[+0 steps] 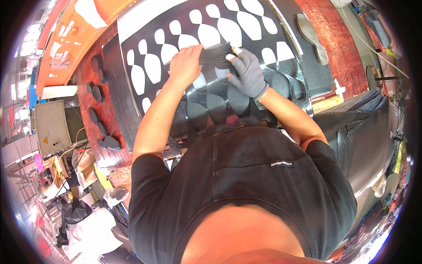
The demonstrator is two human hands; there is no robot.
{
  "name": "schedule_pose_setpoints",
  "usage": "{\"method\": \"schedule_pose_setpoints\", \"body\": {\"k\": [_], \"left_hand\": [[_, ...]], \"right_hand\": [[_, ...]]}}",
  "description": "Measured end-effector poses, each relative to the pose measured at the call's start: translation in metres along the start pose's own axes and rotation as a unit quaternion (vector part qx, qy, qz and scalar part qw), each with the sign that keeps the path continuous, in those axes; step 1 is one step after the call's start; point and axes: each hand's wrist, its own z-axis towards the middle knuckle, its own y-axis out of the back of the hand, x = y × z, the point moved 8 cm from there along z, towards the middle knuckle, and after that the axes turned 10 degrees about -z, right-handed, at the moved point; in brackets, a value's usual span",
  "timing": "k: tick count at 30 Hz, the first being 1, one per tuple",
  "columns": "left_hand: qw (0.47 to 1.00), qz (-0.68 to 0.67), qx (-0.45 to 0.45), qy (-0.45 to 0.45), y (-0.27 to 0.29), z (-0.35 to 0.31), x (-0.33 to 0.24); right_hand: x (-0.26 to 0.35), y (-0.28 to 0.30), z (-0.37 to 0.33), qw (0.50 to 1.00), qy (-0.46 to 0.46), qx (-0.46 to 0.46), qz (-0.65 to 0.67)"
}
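A stack of thin black sole-shaped pieces (216, 55) is held between my two hands. My left hand (187, 64), bare, closes on its left end, with the fingers slightly blurred. At the stack's right end is my right hand (248, 72), in a grey glove with light fingertips showing, its fingers curled against the edge. Beneath both hands lies a black sheet (151, 49) with rows of sole-shaped openings that show white below. Nearer my body, several dark sole shapes (216, 108) sit within the sheet under a glossy surface.
Small stacks of black sole pieces (97, 93) stand along the red worktop (115, 163) at left. A sole-shaped die or template (313, 39) lies at far right. An orange machine part (74, 33) rises at far left. Dark sheets (367, 132) hang at right.
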Motion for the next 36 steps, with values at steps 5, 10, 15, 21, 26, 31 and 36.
{"method": "schedule_pose_setpoints", "body": {"k": [5, 10, 15, 21, 26, 31, 36], "left_hand": [[0.97, -0.146, 0.147, 0.129, 0.006, 0.011, 0.012], [0.702, -0.647, 0.067, 0.29, 0.015, -0.005, -0.002], [0.694, -0.664, 0.086, 0.266, -0.003, -0.014, -0.028], [0.768, -0.581, 0.124, 0.239, -0.002, -0.026, -0.04], [0.77, -0.594, 0.038, 0.231, 0.036, -0.02, 0.004], [0.838, -0.499, -0.111, 0.19, 0.006, -0.001, 0.029], [0.917, -0.365, -0.135, 0.09, -0.024, 0.002, 0.033]], "right_hand": [[-0.037, -0.011, 0.032, 0.977, -0.165, 0.06, 0.121], [-0.027, -0.014, 0.063, 0.812, -0.275, 0.117, 0.501], [0.011, -0.038, 0.051, 0.811, -0.27, 0.228, 0.467], [0.01, -0.034, 0.049, 0.857, -0.217, 0.312, 0.347], [0.015, 0.011, 0.093, 0.963, -0.001, 0.258, 0.078], [0.028, -0.029, 0.091, 0.923, 0.076, 0.364, -0.101], [0.004, -0.02, 0.066, 0.94, -0.014, 0.328, -0.087]]}}
